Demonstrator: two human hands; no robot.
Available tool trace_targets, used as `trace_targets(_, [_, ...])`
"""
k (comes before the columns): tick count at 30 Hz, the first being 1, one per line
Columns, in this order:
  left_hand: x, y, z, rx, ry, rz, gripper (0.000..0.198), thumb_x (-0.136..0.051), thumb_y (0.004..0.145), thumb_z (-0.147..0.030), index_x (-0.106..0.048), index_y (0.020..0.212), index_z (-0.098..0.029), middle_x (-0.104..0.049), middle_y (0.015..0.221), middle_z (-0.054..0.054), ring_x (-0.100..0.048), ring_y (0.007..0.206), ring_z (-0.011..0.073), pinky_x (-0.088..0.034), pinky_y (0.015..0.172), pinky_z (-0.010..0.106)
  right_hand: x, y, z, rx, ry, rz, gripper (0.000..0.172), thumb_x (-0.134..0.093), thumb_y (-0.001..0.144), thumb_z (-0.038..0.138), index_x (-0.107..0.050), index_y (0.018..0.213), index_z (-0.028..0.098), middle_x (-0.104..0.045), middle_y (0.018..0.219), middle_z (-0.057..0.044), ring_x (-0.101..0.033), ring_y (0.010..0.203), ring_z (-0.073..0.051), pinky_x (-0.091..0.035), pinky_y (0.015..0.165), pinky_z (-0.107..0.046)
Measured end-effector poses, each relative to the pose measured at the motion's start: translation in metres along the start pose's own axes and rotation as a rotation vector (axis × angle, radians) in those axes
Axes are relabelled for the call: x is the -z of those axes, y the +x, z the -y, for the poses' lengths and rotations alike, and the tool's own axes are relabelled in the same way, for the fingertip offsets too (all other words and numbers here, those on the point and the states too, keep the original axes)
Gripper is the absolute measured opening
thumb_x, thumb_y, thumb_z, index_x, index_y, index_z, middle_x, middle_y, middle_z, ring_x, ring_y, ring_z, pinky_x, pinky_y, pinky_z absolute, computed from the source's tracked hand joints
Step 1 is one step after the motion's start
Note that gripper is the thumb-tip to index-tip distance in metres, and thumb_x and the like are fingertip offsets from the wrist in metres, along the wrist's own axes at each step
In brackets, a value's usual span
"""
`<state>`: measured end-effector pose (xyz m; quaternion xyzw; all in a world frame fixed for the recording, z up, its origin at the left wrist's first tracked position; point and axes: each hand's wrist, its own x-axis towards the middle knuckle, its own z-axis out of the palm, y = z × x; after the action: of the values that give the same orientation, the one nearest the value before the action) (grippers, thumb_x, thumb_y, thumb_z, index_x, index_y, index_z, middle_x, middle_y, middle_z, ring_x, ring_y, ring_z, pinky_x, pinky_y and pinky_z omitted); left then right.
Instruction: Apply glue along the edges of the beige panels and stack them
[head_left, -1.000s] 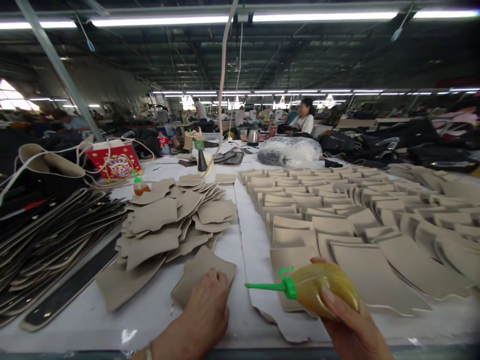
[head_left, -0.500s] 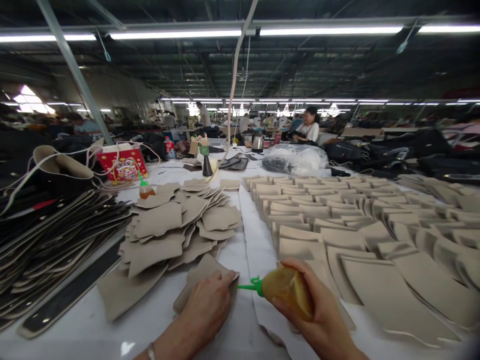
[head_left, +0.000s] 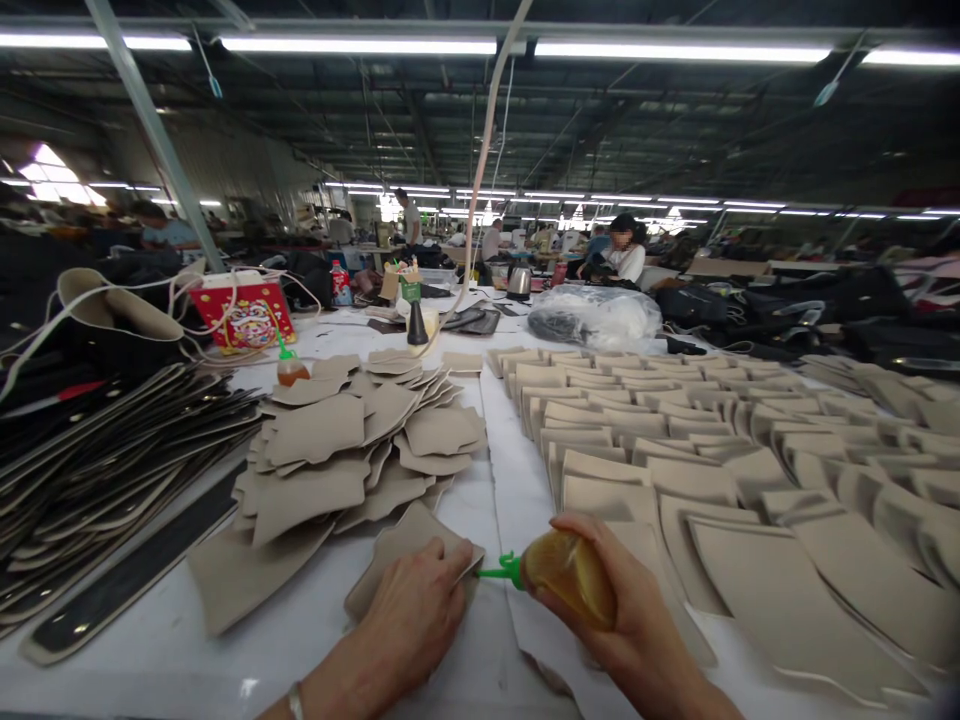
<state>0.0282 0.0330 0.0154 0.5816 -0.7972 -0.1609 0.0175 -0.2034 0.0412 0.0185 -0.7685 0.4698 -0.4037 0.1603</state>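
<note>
My left hand [head_left: 415, 620] lies flat, palm down, pinning a beige cut material piece [head_left: 397, 548] against the white table [head_left: 142, 665] near the front edge. My right hand [head_left: 626, 625] is wrapped round a yellowish squeeze bottle [head_left: 566, 585] with a green nozzle [head_left: 499, 572]. The nozzle points left and its tip meets the right edge of the pinned piece, right by my left fingertips.
A loose heap of beige pieces [head_left: 360, 445] lies behind my left hand. Rows of overlapping beige pieces [head_left: 712, 450] cover the right half. Dark stacked strips [head_left: 97, 460] fill the left. A small orange bottle [head_left: 289, 368], a red box [head_left: 244, 315] and seated people [head_left: 622, 250] are farther back.
My right hand swung the bottle left and down from in front of me until the nozzle reached the piece's edge. My left hand stayed on the piece.
</note>
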Motion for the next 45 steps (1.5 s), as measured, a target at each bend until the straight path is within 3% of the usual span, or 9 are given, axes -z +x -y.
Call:
trace_targets(4, [0.002,-0.001,0.001,0.01,-0.041,0.013,0.041,-0.033,0.086,-0.02,-0.051,0.122,-0.025,-0.062,0.103,0.008,-0.064,0.092,0.0298,-0.049,0.08,0.045,0.0,0.0,-0.006,-0.01,-0.011,-0.044,0.041,-0.064,0.087,0.037,-0.043,0.121,0.029,-0.057,0.114,-0.003,-0.058,0.102,-0.019,-0.048,0.088,-0.03])
trace_targets(8, [0.004,0.0,0.002,0.035,-0.108,0.021,0.038,-0.036,0.086,-0.021,-0.051,0.121,-0.022,-0.063,0.106,0.009,-0.062,0.1,0.029,-0.047,0.089,0.045,-0.001,-0.003,-0.008,-0.035,0.052,0.026,0.041,-0.064,0.087,0.039,-0.045,0.121,0.026,-0.058,0.117,-0.005,-0.057,0.106,-0.021,-0.048,0.09,-0.031])
trace_targets(14, [0.006,-0.005,0.005,0.034,-0.096,0.028,0.034,-0.036,0.087,-0.022,-0.06,0.111,-0.027,-0.062,0.098,0.006,-0.063,0.092,0.0266,-0.046,0.082,0.041,-0.002,-0.003,-0.01,-0.138,0.097,-0.005,0.042,-0.065,0.085,0.044,-0.048,0.118,0.024,-0.058,0.114,-0.006,-0.059,0.102,-0.022,-0.047,0.09,-0.033])
trace_targets(20, [0.004,-0.013,0.005,0.037,-0.145,0.006,0.035,-0.036,0.089,-0.023,-0.063,0.111,-0.028,-0.061,0.094,0.005,-0.062,0.087,0.0224,-0.044,0.077,0.034,-0.005,-0.012,-0.01,-0.2,0.208,0.109,0.047,-0.067,0.083,0.044,-0.046,0.121,0.025,-0.055,0.12,-0.004,-0.056,0.108,-0.021,-0.045,0.094,-0.028])
trace_targets(23, [0.004,-0.017,0.004,0.036,-0.173,0.015,0.036,-0.036,0.089,-0.02,-0.063,0.111,-0.026,-0.06,0.096,0.005,-0.061,0.089,0.0204,-0.043,0.078,0.032,-0.005,-0.014,-0.01,-0.239,0.218,0.071,0.046,-0.066,0.083,0.045,-0.047,0.119,0.024,-0.057,0.113,-0.004,-0.059,0.098,-0.02,-0.046,0.088,-0.028])
trace_targets(33, [-0.008,-0.026,0.011,0.002,-0.32,-0.049,0.034,-0.032,0.093,-0.022,-0.064,0.105,-0.021,-0.058,0.099,0.006,-0.059,0.091,0.017,-0.043,0.082,0.029,-0.01,-0.024,-0.002,-0.269,0.307,0.078,0.046,-0.067,0.083,0.041,-0.045,0.12,0.025,-0.057,0.111,-0.001,-0.059,0.092,-0.017,-0.046,0.082,-0.024])
trace_targets(37, [-0.016,-0.031,0.015,-0.013,-0.397,-0.073,0.034,-0.035,0.093,-0.026,-0.06,0.114,-0.021,-0.057,0.107,0.007,-0.057,0.095,0.0177,-0.043,0.088,0.031,-0.014,-0.029,-0.007,-0.184,0.307,0.162,0.048,-0.068,0.083,0.041,-0.044,0.122,0.027,-0.054,0.12,-0.002,-0.056,0.106,-0.018,-0.043,0.091,-0.023])
trace_targets(41, [-0.026,-0.034,0.019,0.07,-0.486,-0.146,0.039,-0.045,0.088,-0.03,-0.053,0.124,-0.016,-0.054,0.104,0.008,-0.057,0.082,0.0155,-0.048,0.079,0.029,-0.016,-0.031,-0.008,-0.202,0.316,0.141,0.049,-0.068,0.084,0.041,-0.042,0.123,0.028,-0.054,0.119,-0.001,-0.057,0.101,-0.017,-0.044,0.088,-0.023])
trace_targets(45, [-0.031,-0.033,0.02,0.096,-0.518,-0.191,0.036,-0.048,0.087,-0.032,-0.055,0.118,-0.015,-0.052,0.104,0.008,-0.057,0.079,0.0145,-0.05,0.077,0.029,-0.015,-0.035,-0.007,-0.212,0.318,0.14,0.05,-0.068,0.084,0.042,-0.042,0.124,0.029,-0.052,0.121,-0.001,-0.055,0.106,-0.017,-0.042,0.092,-0.023])
